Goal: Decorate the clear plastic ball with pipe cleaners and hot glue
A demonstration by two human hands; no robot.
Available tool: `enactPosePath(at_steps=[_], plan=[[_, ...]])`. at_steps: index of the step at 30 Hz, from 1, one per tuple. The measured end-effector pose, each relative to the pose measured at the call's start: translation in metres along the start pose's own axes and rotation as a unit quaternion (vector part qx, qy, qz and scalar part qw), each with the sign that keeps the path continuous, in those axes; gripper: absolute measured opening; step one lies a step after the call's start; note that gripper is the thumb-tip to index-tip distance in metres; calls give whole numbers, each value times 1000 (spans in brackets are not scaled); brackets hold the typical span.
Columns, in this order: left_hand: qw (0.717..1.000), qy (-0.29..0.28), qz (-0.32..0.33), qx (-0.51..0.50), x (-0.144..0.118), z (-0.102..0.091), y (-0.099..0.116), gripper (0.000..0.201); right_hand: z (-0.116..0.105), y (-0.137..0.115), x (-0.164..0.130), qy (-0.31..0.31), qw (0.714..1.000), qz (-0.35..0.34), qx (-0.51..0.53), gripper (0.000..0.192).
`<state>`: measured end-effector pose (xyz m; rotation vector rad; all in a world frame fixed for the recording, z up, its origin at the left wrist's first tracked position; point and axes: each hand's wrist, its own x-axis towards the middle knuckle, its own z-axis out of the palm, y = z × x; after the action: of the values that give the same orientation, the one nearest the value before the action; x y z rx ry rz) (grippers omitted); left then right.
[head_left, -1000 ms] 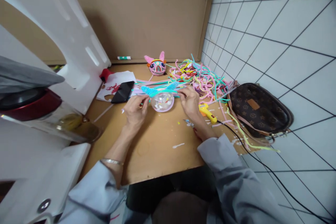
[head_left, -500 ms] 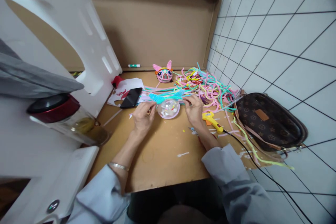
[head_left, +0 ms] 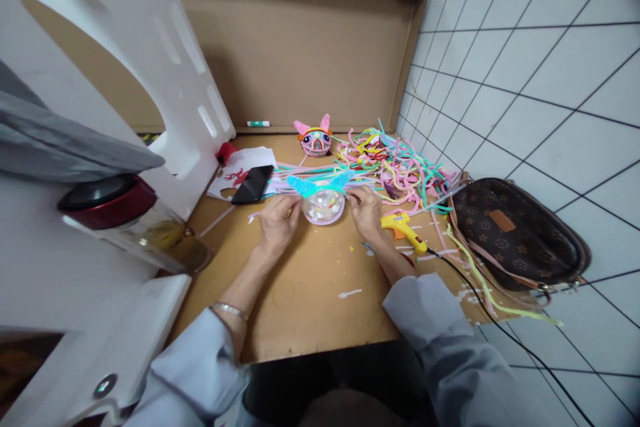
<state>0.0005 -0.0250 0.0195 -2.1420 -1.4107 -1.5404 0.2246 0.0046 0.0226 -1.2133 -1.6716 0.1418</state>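
Drew right hand (head_left: 367, 212) in beside dome (head_left: 324, 208), bringing teal strip (head_left: 324, 187) closer round its top; apparently pinching both ends, with left hand (head_left: 279, 219) narrowed too

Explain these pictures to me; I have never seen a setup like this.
There is no machine here: two bare hands do the work, seen from one camera worn on the person's head, looking forward and down. The left hand and right hand are on either side of a clear round piece with turquoise ear shapes at its top. Their fingertips are by its upper edge; exactly what they pinch is too small to tell.

On the table, a black phone lies to the left and a yellow glue gun to the right. Behind are a pink-eared figure and a tangle of fuzzy strips. A brown patterned bag is at the far right.
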Motion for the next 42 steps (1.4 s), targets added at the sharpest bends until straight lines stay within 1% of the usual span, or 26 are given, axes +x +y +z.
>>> enactPosePath(at_steps=[5,10,16,19,22,24,27,30,34,38,42], plan=[[1000,2,-19,-3,-2,2,1,22,4,2,-1,-22,1000,-3,15,21],[999,-9,-36,-4,-3,3,1,21,6,3,-1,-22,1000,-2,23,22],[998,-13,-55,-36,-5,4,0,21,8,4,-2,-35,999,1,22,27],[995,-17,-87,-54,-6,6,0,20,8,3,-3,-38,999,-3,19,30],[984,-8,-151,-94,-6,8,2,20,7,2,-5,-43,999,-1,12,34],[967,0,-212,-143,-6,10,3,20,7,3,-7,-46,999,7,15,33],[928,10,-302,-220,-5,12,5,21,6,3,-8,-48,998,29,34,30],[887,11,-363,-285,-3,14,8,22,4,2,-10,-46,995,54,66,26],[839,24,-406,-361,-2,18,12,24,0,1,-12,-36,992,75,95,25],[792,31,-441,-420,-2,23,16,31,-2,1,-12,-9,990,84,114,25],[759,37,-468,-451,-1,26,18,30,-4,0,-12,6,990,86,111,29]])
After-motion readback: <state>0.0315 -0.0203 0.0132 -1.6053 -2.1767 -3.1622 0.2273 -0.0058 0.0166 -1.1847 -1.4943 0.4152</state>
